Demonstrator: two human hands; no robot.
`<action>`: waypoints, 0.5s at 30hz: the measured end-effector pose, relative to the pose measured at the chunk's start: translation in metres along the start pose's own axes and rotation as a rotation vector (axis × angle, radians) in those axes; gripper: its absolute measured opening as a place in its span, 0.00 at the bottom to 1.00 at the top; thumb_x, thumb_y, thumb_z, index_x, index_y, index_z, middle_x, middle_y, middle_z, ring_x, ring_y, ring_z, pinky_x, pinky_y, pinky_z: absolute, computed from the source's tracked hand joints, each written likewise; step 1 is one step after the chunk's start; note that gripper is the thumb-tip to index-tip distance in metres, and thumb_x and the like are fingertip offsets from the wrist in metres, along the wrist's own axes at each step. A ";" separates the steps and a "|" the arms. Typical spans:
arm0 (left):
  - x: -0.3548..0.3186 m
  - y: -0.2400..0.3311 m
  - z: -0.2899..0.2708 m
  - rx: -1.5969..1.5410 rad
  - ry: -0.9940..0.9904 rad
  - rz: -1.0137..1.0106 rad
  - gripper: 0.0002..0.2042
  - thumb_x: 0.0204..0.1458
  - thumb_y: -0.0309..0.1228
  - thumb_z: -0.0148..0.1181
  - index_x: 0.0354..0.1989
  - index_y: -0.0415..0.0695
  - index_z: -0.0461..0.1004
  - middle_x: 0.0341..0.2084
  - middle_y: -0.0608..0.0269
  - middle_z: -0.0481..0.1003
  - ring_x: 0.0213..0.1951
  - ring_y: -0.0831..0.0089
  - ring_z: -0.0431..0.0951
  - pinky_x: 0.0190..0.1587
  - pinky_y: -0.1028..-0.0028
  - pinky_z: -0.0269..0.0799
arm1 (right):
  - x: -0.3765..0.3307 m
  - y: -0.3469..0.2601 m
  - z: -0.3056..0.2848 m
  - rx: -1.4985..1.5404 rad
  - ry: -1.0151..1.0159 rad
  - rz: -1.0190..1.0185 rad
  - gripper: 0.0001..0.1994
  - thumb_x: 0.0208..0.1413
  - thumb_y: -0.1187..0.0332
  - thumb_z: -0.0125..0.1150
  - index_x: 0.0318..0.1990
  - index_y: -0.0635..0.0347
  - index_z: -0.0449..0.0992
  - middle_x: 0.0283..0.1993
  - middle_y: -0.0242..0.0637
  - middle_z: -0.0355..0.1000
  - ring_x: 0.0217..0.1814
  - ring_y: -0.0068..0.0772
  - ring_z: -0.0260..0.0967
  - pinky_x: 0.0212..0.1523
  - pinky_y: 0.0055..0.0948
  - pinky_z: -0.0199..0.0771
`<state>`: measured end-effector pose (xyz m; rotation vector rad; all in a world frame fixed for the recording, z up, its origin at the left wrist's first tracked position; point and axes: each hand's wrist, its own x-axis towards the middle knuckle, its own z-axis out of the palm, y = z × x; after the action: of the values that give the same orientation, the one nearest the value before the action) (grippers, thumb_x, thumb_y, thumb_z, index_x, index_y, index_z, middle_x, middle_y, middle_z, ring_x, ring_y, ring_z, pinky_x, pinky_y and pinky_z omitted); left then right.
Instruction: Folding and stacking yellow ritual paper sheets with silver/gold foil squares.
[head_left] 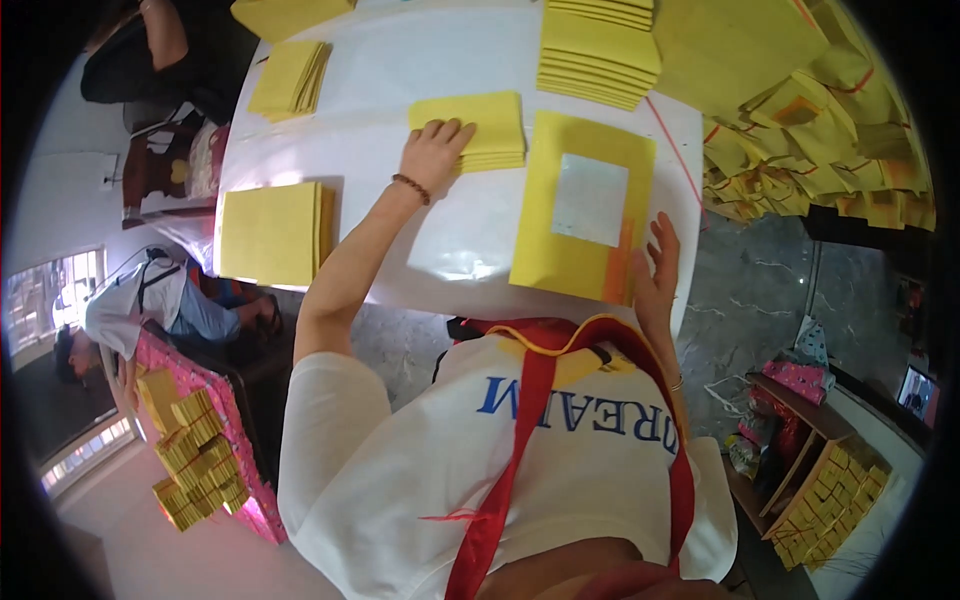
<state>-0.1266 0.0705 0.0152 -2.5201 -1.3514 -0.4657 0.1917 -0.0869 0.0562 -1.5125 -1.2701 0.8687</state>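
My left hand [433, 157] rests on the left end of a short stack of folded yellow envelopes [490, 122] in the middle of the table. Its fingers lie over the top one, slightly bent. A larger yellow envelope [537, 205] lies flat to the right of that stack, with a pale rectangular panel [590, 200] on its face and an orange patch near its lower right corner. Beside that corner is my right hand [657, 275], fingers apart and holding nothing. Whether its thumb touches the envelope I cannot tell.
The white table [385, 75] also bears yellow stacks at near left [268, 235], far left [287, 80] and far right [597, 60]. Many yellow envelopes [800, 140] heap up beyond its right edge. A person [150, 300] sits left by a pink-covered table [245, 470] with yellow bundles.
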 end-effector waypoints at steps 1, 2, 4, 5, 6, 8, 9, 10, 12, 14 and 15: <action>-0.005 0.001 0.006 -0.050 -0.052 0.002 0.22 0.41 0.26 0.53 0.49 0.49 0.66 0.41 0.63 0.70 0.44 0.65 0.69 0.41 0.65 0.65 | -0.002 0.003 0.000 0.007 -0.013 0.004 0.26 0.53 0.69 0.53 0.60 0.59 0.55 0.59 0.41 0.55 0.62 0.36 0.52 0.58 0.38 0.53; -0.004 0.003 0.005 -0.054 -0.061 -0.008 0.21 0.42 0.26 0.53 0.49 0.49 0.66 0.41 0.64 0.69 0.43 0.65 0.69 0.41 0.65 0.66 | -0.003 0.007 -0.003 0.001 -0.038 0.020 0.26 0.53 0.68 0.53 0.59 0.59 0.56 0.59 0.40 0.56 0.61 0.36 0.53 0.57 0.38 0.54; 0.002 0.002 0.002 -0.054 -0.087 -0.047 0.21 0.41 0.26 0.54 0.49 0.49 0.66 0.41 0.64 0.69 0.43 0.65 0.69 0.42 0.64 0.65 | -0.003 0.015 0.002 0.037 -0.033 0.029 0.21 0.53 0.69 0.53 0.55 0.59 0.62 0.58 0.39 0.58 0.59 0.34 0.55 0.56 0.35 0.56; 0.006 0.003 -0.001 -0.060 -0.108 -0.082 0.22 0.41 0.26 0.54 0.49 0.49 0.66 0.41 0.64 0.69 0.42 0.65 0.69 0.43 0.64 0.65 | -0.004 0.018 0.003 0.033 -0.033 0.029 0.21 0.53 0.69 0.53 0.55 0.59 0.62 0.58 0.39 0.58 0.59 0.34 0.55 0.56 0.35 0.56; 0.009 0.002 -0.002 -0.064 -0.105 -0.082 0.22 0.41 0.26 0.54 0.49 0.49 0.66 0.41 0.64 0.69 0.42 0.65 0.69 0.43 0.64 0.65 | -0.005 0.020 0.003 -0.005 -0.045 0.012 0.19 0.53 0.70 0.53 0.54 0.60 0.64 0.57 0.40 0.60 0.59 0.35 0.57 0.56 0.33 0.57; 0.011 -0.001 -0.004 -0.070 -0.106 -0.065 0.24 0.41 0.26 0.55 0.51 0.48 0.64 0.43 0.62 0.68 0.45 0.64 0.68 0.46 0.65 0.63 | -0.004 0.019 0.002 -0.047 -0.053 -0.007 0.18 0.53 0.71 0.53 0.52 0.61 0.65 0.55 0.41 0.61 0.58 0.35 0.58 0.56 0.32 0.57; 0.007 -0.001 -0.004 -0.074 -0.102 -0.062 0.24 0.41 0.26 0.55 0.51 0.48 0.64 0.43 0.62 0.68 0.45 0.64 0.68 0.46 0.65 0.63 | -0.003 0.017 0.001 -0.084 -0.068 -0.031 0.17 0.53 0.71 0.53 0.51 0.62 0.66 0.55 0.40 0.61 0.57 0.34 0.58 0.56 0.31 0.58; -0.001 0.001 -0.003 -0.105 -0.171 -0.039 0.26 0.41 0.26 0.55 0.53 0.48 0.62 0.47 0.60 0.65 0.48 0.62 0.65 0.49 0.63 0.60 | -0.003 0.015 0.000 -0.121 -0.080 -0.056 0.16 0.54 0.72 0.53 0.50 0.62 0.66 0.55 0.39 0.61 0.57 0.33 0.59 0.56 0.30 0.59; -0.010 0.001 0.006 -0.139 -0.222 -0.004 0.28 0.41 0.26 0.54 0.56 0.48 0.59 0.51 0.58 0.63 0.52 0.60 0.62 0.53 0.62 0.58 | -0.002 0.018 0.000 -0.150 -0.077 -0.095 0.15 0.53 0.72 0.53 0.49 0.63 0.68 0.54 0.40 0.62 0.57 0.34 0.59 0.56 0.30 0.59; -0.022 0.002 0.018 -0.131 -0.279 -0.061 0.33 0.41 0.27 0.53 0.60 0.46 0.52 0.58 0.52 0.53 0.59 0.54 0.52 0.58 0.57 0.50 | -0.001 0.014 0.001 -0.155 -0.076 -0.105 0.14 0.51 0.74 0.55 0.46 0.63 0.70 0.52 0.42 0.64 0.57 0.36 0.60 0.56 0.29 0.59; -0.026 0.004 0.020 -0.138 -0.272 -0.053 0.33 0.41 0.27 0.53 0.60 0.46 0.52 0.58 0.52 0.53 0.59 0.54 0.52 0.58 0.57 0.50 | -0.002 0.013 0.001 -0.163 -0.066 -0.107 0.14 0.51 0.74 0.55 0.46 0.63 0.70 0.52 0.42 0.64 0.57 0.36 0.60 0.56 0.29 0.59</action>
<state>-0.1334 0.0562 -0.0138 -2.7455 -1.5319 -0.2395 0.1943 -0.0891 0.0432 -1.5366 -1.4862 0.7660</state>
